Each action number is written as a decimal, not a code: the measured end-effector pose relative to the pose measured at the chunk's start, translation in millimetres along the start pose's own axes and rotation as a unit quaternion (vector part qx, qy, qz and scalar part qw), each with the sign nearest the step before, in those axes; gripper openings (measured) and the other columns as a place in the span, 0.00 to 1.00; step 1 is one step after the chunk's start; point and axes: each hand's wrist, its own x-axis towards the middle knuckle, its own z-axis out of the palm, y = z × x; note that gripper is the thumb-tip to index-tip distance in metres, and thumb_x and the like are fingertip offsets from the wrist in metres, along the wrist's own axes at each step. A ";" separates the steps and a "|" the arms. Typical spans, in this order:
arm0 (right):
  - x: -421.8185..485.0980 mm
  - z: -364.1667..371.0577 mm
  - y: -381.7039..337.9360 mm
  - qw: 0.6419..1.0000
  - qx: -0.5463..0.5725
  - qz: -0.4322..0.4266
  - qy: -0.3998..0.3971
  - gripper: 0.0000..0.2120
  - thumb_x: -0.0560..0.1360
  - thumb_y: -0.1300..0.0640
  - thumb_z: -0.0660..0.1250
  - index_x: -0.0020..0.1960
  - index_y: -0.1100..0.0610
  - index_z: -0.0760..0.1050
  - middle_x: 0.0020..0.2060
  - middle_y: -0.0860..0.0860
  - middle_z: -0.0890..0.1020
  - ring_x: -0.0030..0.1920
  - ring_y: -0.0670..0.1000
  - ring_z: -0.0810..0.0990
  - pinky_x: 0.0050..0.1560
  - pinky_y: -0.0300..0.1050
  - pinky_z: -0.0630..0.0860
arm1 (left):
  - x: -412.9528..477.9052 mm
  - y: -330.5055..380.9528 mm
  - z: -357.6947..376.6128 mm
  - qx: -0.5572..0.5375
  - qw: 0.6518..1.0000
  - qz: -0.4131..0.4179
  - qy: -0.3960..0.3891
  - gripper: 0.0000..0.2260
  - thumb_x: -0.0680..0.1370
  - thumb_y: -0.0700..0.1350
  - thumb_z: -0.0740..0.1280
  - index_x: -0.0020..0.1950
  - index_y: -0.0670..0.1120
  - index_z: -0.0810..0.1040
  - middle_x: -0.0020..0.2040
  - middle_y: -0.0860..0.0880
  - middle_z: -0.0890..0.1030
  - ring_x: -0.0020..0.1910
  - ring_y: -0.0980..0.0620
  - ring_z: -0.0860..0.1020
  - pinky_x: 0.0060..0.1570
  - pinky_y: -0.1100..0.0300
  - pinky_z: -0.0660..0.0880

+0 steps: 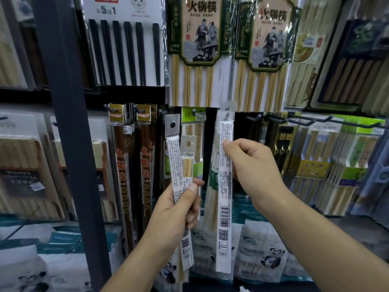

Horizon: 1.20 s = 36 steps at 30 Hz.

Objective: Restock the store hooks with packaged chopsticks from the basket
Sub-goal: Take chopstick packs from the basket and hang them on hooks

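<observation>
A dark post stands up through the shelving, and everything else is told from it. Just right of the post, two brown packs hang from pegs.

Further right, the left hand grips two packs together, its thumb pressed across their fronts and its fingers curled behind. One is a labelled pack with its printed white back to the camera and a dark hole in its tab. The other is a small pack lying against it on the side away from the post, showing pale bamboo sticks and a round hole.

Further right again, the right hand pinches a long pack by its upper part, thumb tip on the printed label and the other fingers folded behind. This pack hangs nearly upright, barcode and QR code low on its back. Its clear tab reaches up to the lower edge of the green-card packs above. Whether a peg passes through the tab's slot, I cannot tell.

Well right of the post, past the right hand, bare black hooks stick out over more hanging packs. Black chopsticks hang high up just right of the post. Panda bags lie low down, right of its foot.
</observation>
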 end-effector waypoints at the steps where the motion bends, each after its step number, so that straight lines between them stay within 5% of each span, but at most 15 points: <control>1: -0.1 -0.2 0.4 1.000 0.000 0.001 -0.001 0.23 0.81 0.49 0.66 0.35 0.63 0.66 0.24 0.47 0.63 0.26 0.48 0.61 0.28 0.38 0.63 | 0.0 0.0 0.1 -0.001 1.000 -0.001 -0.001 0.11 0.78 0.55 0.67 0.56 0.53 0.84 0.34 0.50 0.74 0.28 0.55 0.68 0.28 0.61 0.68; 17: -0.2 -0.7 8.8 1.000 0.002 0.018 -0.014 0.22 0.81 0.50 0.66 0.34 0.62 0.67 0.27 0.52 0.65 0.29 0.51 0.63 0.29 0.39 0.65 | -1.7 1.9 -0.5 0.000 1.000 -0.004 -0.001 0.12 0.75 0.57 0.68 0.54 0.53 0.84 0.34 0.50 0.75 0.28 0.55 0.68 0.27 0.61 0.67; 23: -0.4 -1.6 18.1 0.998 -0.043 0.037 -0.012 0.21 0.80 0.46 0.68 0.39 0.63 0.77 0.26 0.52 0.73 0.27 0.47 0.72 0.28 0.34 0.70 | -1.9 4.6 -1.7 -0.038 0.999 -0.025 0.004 0.11 0.83 0.54 0.65 0.48 0.50 0.82 0.34 0.48 0.73 0.26 0.55 0.65 0.26 0.62 0.64; 26: -3.1 -4.5 21.7 0.996 -0.079 0.039 -0.010 0.18 0.79 0.43 0.68 0.40 0.58 0.80 0.29 0.56 0.78 0.31 0.51 0.77 0.34 0.39 0.76 | -1.8 5.7 -3.8 -0.036 0.999 -0.014 0.011 0.06 0.80 0.50 0.63 0.49 0.49 0.77 0.36 0.45 0.75 0.28 0.53 0.68 0.26 0.61 0.67; 29: -6.9 -7.8 23.9 0.989 -0.142 0.032 0.009 0.16 0.77 0.42 0.70 0.39 0.53 0.80 0.34 0.50 0.82 0.35 0.49 0.81 0.38 0.45 0.78 | -2.3 8.1 -0.3 -0.020 1.000 0.007 0.012 0.06 0.83 0.49 0.64 0.51 0.53 0.81 0.40 0.45 0.81 0.32 0.51 0.75 0.31 0.59 0.74; 31: -10.6 -9.6 22.4 0.983 -0.180 0.011 0.044 0.12 0.77 0.43 0.71 0.40 0.49 0.79 0.37 0.42 0.82 0.37 0.43 0.80 0.34 0.35 0.74 | -2.4 9.6 4.0 -0.013 1.000 0.019 0.005 0.06 0.80 0.50 0.65 0.52 0.52 0.81 0.42 0.44 0.83 0.35 0.49 0.78 0.35 0.57 0.77; 33: -12.9 -11.0 17.6 0.983 -0.168 -0.016 0.066 0.08 0.77 0.46 0.71 0.41 0.47 0.78 0.39 0.38 0.81 0.38 0.40 0.78 0.34 0.30 0.72 | -3.1 10.9 8.9 0.010 0.999 0.030 0.000 0.09 0.80 0.51 0.64 0.55 0.51 0.80 0.43 0.44 0.83 0.35 0.49 0.78 0.36 0.57 0.77; 36: -15.4 -8.6 4.0 0.997 -0.063 -0.038 0.017 0.06 0.78 0.47 0.70 0.43 0.46 0.80 0.39 0.44 0.83 0.38 0.45 0.80 0.38 0.36 0.78 | -2.9 13.8 17.3 0.029 0.999 0.038 -0.013 0.10 0.81 0.51 0.62 0.57 0.51 0.79 0.41 0.46 0.82 0.35 0.50 0.77 0.36 0.59 0.76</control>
